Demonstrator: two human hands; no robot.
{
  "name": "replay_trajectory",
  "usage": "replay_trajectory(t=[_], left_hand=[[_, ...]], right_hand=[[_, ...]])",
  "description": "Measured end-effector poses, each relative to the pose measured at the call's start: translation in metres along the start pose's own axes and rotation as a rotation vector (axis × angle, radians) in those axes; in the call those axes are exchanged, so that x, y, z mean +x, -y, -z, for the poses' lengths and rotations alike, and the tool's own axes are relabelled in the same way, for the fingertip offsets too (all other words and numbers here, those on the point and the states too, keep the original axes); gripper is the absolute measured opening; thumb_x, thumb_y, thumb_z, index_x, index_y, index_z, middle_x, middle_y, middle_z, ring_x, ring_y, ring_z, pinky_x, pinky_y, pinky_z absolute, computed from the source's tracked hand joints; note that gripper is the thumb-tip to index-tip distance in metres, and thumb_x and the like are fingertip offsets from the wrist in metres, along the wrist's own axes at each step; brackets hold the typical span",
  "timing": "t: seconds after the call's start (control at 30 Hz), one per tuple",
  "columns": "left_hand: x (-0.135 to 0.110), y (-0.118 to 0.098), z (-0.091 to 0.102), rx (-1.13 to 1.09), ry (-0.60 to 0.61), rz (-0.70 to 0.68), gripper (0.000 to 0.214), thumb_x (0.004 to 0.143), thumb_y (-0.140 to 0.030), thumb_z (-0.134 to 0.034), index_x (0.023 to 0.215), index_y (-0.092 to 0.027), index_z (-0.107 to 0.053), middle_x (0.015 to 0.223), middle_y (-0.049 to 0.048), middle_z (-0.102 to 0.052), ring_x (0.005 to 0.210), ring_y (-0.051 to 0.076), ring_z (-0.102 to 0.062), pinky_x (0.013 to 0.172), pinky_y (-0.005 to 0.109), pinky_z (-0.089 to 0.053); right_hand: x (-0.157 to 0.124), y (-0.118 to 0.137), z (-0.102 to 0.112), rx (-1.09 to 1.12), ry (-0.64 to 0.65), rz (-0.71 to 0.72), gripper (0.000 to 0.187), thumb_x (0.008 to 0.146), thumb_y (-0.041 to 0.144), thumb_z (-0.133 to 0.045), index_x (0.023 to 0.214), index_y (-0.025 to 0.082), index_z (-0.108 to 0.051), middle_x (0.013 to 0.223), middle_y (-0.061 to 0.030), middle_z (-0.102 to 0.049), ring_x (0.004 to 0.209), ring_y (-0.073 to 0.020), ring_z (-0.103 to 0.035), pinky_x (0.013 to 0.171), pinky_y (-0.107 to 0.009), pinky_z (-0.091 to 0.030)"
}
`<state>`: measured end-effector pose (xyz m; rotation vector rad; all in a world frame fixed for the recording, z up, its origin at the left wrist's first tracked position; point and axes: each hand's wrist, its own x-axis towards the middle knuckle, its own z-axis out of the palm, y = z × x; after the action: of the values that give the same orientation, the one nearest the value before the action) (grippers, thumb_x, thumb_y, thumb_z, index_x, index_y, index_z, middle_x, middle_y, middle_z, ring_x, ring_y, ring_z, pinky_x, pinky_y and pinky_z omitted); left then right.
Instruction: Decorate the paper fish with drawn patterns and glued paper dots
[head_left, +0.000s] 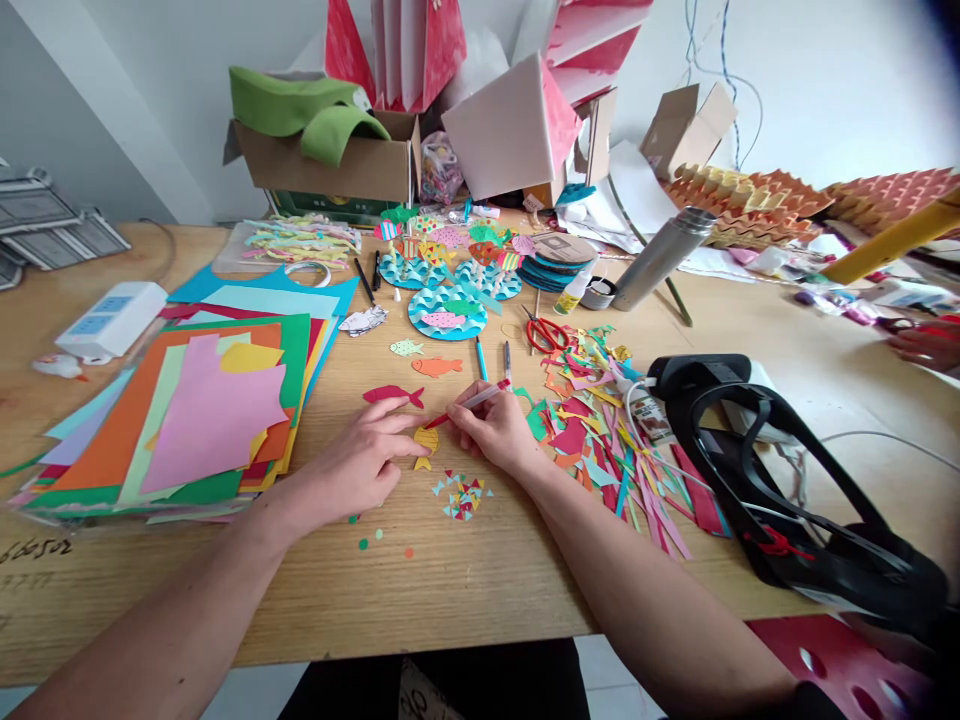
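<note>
At twelve o'clock on the table (465, 590), my right grip (491, 430) is closed around a pen (474, 398), its tip near the yellow paper fish (426, 442), while my half-open left grip (352, 465) rests its fingertips against that fish.

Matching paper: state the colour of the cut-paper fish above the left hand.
The cut-paper fish is red, in the head view.

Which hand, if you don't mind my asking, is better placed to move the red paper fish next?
Left, I'd say: the left hand lies just below the red paper fish, while the right hand is holding a pen.
</note>
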<state>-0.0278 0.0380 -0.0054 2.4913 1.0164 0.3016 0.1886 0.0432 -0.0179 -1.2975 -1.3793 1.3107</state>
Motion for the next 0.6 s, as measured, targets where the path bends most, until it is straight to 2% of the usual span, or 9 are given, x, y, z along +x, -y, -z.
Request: replay_trajectory(t=[0.23, 0.6], left_hand=[[0.0000, -0.0009, 0.0012, 0.020, 0.014, -0.003, 0.053, 0.074, 0.003, -0.046, 0.110, -0.024, -0.075, 0.140, 0.0036, -0.060, 0.143, 0.029, -0.035, 0.115, 0.055, -0.038], [-0.0011, 0.0031, -0.0015, -0.001, 0.003, -0.028, 0.055, 0.073, 0.002, -0.046, 0.111, -0.026, -0.074, 0.143, 0.0011, -0.058, 0.143, 0.030, -0.034, 0.115, 0.058, -0.036]], right_hand=[[0.0011, -0.0028, -0.0004, -0.013, -0.002, 0.003, 0.030, 0.078, 0.046, -0.067, 0.073, 0.020, -0.053, 0.047, 0.0050, -0.056, 0.036, -0.0097, -0.050, 0.034, -0.019, -0.037], [0.0022, -0.0079, 0.0001, -0.025, -0.002, 0.002, 0.022, 0.081, 0.038, -0.064, 0.074, 0.021, -0.052, 0.049, 0.0050, -0.058, 0.037, -0.0094, -0.049, 0.034, -0.018, -0.035]])
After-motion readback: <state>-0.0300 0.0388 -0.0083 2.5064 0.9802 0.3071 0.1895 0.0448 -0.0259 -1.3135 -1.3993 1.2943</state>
